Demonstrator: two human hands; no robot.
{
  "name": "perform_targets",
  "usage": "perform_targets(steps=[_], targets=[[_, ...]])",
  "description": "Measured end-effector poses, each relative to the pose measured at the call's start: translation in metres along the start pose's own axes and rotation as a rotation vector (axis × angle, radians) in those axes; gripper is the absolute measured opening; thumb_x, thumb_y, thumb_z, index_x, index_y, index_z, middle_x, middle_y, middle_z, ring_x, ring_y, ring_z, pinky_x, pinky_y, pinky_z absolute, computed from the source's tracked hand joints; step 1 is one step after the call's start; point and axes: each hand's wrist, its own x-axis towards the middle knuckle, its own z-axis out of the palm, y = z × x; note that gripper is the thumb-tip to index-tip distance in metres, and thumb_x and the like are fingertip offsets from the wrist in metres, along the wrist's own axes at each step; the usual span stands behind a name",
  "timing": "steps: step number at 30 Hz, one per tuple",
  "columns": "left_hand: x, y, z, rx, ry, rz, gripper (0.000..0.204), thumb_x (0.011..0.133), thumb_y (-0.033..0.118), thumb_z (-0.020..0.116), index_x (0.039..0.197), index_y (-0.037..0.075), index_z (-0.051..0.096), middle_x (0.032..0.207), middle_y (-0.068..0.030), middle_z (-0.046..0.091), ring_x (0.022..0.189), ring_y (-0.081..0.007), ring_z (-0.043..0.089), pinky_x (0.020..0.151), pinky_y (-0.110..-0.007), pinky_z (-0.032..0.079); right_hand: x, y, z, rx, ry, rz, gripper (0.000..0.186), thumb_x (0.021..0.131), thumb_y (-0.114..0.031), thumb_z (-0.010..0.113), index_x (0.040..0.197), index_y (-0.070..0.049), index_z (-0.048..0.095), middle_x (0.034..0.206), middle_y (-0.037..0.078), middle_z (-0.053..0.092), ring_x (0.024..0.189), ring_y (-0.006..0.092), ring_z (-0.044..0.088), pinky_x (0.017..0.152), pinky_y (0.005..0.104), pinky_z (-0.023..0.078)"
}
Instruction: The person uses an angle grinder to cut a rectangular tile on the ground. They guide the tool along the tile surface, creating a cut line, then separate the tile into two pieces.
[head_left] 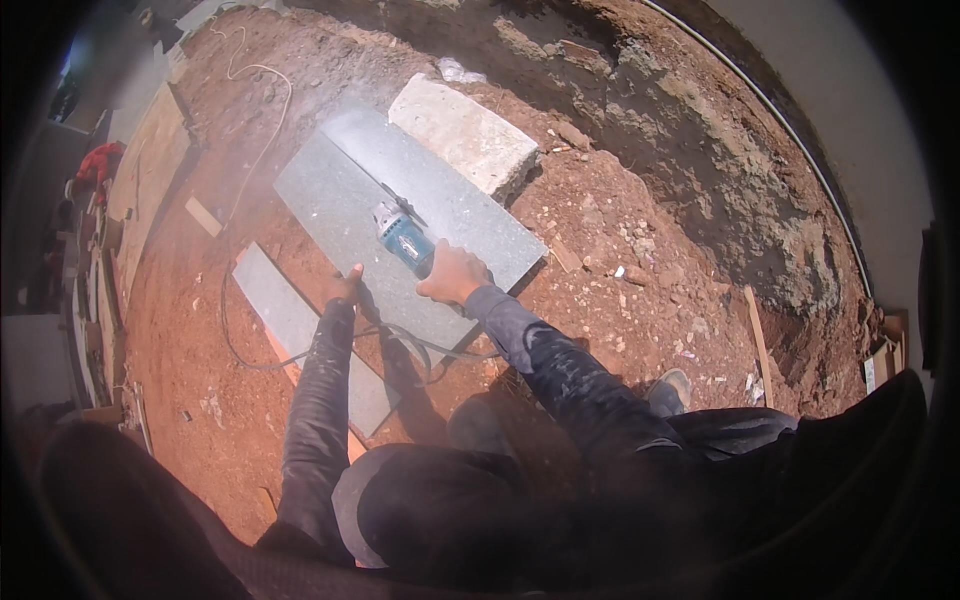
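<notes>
My right hand is closed round a teal angle grinder, its disc on a grey stone slab along a dark straight line, with pale dust rising above the slab's far part. My left hand grips the slab's left edge. A narrower grey piece lies on the dirt to the left, over an orange strip, with a dark cable running across it. Beyond the slab is a rough pale block.
Plywood boards lean at the left, near a person in red. A trench runs along the right beside a wall. A pale cable and wood offcuts lie on red dirt. My feet are near the lower edge.
</notes>
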Motion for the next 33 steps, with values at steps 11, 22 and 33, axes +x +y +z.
perform_targets(steps=[11,22,33], targets=[[0.001,-0.004,-0.002,-0.126,-0.003,-0.006,0.047,0.083,0.039,0.08,0.081,-0.007,0.066,0.076,-0.015,0.068,0.064,-0.0237,0.068,0.057,-0.038,0.056,-0.005,0.006,0.006,0.003,0.017,-0.022,0.068,0.069,-0.037,0.074,0.12,0.002,0.053,0.112,0.027,0.066,0.106,0.0434,0.064,0.092,0.0474,0.051],[-0.001,0.004,-0.005,-0.131,-0.07,-0.033,0.045,0.085,0.034,0.079,0.082,-0.008,0.064,0.078,-0.0163,0.068,0.065,-0.0247,0.069,0.058,-0.038,0.057,-0.01,0.011,0.004,-0.01,0.013,-0.006,0.068,0.069,-0.037,0.074,0.121,0.002,0.053,0.112,0.027,0.066,0.107,0.0435,0.064,0.093,0.0475,0.051],[-0.007,0.01,-0.017,-0.043,-0.136,-0.057,0.082,0.081,0.056,0.074,0.118,-0.016,0.06,0.111,-0.0291,0.068,0.099,-0.0355,0.069,0.086,-0.042,0.053,-0.017,0.012,0.003,-0.004,-0.008,-0.005,0.071,0.069,-0.035,0.074,0.124,0.002,0.051,0.114,0.026,0.065,0.109,0.0423,0.064,0.095,0.0467,0.051]])
